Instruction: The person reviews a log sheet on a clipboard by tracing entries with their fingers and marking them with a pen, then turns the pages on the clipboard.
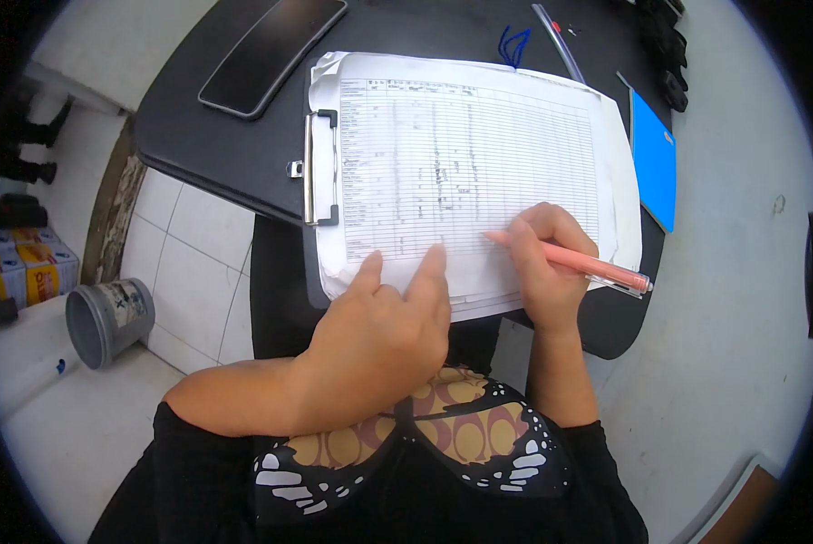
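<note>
A clipboard (pixel 321 168) with a metal clip at its left end holds a stack of papers. The top sheet (pixel 533 136) is a printed table with handwritten marks in several columns. My left hand (pixel 393 317) rests on the sheet's lower edge, two fingers stretched out and apart, nothing in it. Over the lower right of the sheet, my right hand (pixel 551 263) grips a pink pen (pixel 588 264). The pen's tip points left, close to the paper; whether it touches I cannot tell.
On the black table (pixel 184 136) lie a dark smartphone (pixel 271 54), a blue notebook (pixel 653 159) and a clear, stick-like item (pixel 559 43). A grey bucket (pixel 107 322) lies tilted at the left, near yellow-and-white boxes (pixel 26 272). A pale wall (pixel 742 272) stands at the right.
</note>
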Tool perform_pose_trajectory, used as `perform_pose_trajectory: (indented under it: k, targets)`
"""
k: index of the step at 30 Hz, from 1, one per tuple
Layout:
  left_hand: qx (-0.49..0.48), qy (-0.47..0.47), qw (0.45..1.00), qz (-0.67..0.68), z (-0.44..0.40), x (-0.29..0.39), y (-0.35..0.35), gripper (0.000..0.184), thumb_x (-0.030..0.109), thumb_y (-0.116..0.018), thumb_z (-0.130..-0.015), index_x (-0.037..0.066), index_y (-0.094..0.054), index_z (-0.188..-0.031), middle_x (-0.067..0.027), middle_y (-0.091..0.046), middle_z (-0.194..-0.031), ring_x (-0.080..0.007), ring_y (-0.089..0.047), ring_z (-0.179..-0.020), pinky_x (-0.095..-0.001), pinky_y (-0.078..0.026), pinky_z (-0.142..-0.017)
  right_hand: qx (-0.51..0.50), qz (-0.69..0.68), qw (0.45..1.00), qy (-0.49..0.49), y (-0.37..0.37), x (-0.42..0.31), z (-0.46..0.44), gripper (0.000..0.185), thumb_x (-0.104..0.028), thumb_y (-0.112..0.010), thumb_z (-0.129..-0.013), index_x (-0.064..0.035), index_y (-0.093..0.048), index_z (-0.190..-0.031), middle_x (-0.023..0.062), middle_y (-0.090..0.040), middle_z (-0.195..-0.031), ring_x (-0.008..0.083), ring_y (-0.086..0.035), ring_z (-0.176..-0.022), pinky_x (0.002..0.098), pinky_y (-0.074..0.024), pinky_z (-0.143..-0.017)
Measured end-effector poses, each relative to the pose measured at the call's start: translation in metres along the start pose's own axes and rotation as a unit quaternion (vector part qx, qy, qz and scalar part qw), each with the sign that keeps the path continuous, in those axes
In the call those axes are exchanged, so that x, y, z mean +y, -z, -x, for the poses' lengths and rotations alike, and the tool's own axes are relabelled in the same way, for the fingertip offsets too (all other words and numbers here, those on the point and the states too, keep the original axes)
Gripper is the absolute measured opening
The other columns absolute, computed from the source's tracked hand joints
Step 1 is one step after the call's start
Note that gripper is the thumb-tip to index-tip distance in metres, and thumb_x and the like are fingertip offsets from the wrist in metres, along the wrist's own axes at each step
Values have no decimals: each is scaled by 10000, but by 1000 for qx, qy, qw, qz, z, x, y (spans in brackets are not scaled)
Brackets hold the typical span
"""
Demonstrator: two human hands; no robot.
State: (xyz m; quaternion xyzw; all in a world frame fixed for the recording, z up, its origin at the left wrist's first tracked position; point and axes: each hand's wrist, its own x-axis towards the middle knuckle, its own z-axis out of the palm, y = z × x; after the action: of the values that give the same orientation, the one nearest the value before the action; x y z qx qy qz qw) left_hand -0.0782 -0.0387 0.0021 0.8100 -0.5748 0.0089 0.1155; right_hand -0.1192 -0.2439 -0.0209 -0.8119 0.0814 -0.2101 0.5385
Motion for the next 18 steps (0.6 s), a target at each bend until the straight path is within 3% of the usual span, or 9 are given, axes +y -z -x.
perform_pose_trajectory:
  k: [10,18]
  targets:
    - [-17,-2,1000,-2,3,-2,4,372,121,-563,-808,-80,-653,-1108,-252,-579,-1292,-168,-571,-560,-436,-513,-915,-2,19,1000,15,-2,-3,1,217,29,-635,-850,17,-558,-647,52,-579,-628,102,-531,-557,265,-432,-523]
    - [-23,-9,1000,14,2,-3,5,352,167,-636,-843,-80,-655,-1093,-236,-597,-1259,-180,-574,-558,-449,-517,-906,2,12,1000,20,-3,-3,1,230,32,-643,-842,9,-544,-636,52,-575,-622,101,-546,-554,259,-441,-519]
